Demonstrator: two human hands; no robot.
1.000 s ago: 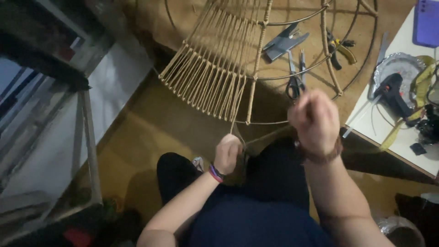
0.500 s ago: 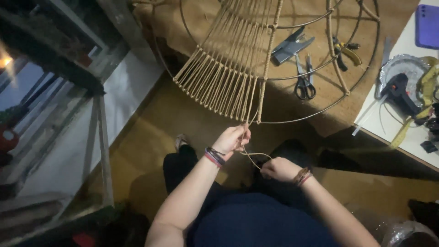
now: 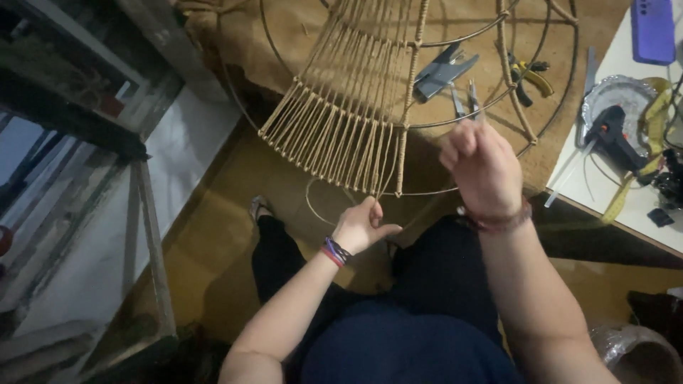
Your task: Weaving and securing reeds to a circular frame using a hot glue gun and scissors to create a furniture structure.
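A round wire frame [image 3: 455, 186] stands before me, partly wrapped with rows of tan jute cord [image 3: 334, 128]. My left hand [image 3: 363, 226] pinches the cord just under the frame's lower rim, beside the last wrapped strand. My right hand [image 3: 484, 167] is raised higher, closed on the same cord and holding it taut. A loose loop of cord [image 3: 313, 206] hangs below the rim to the left. Bracelets sit on both wrists.
Behind the frame on brown cloth lie grey pliers [image 3: 442, 70], scissors [image 3: 466, 99] and yellow-handled pliers [image 3: 530, 75]. A white table [image 3: 619, 192] at right holds a black glue gun [image 3: 615, 135], a foil dish and a purple phone [image 3: 653, 30]. A glass-and-wood frame [image 3: 146, 235] stands at left.
My right hand went down to meet the left near my lap, then rose again up and to the right, drawing the cord tight. The left hand stayed at the rim.
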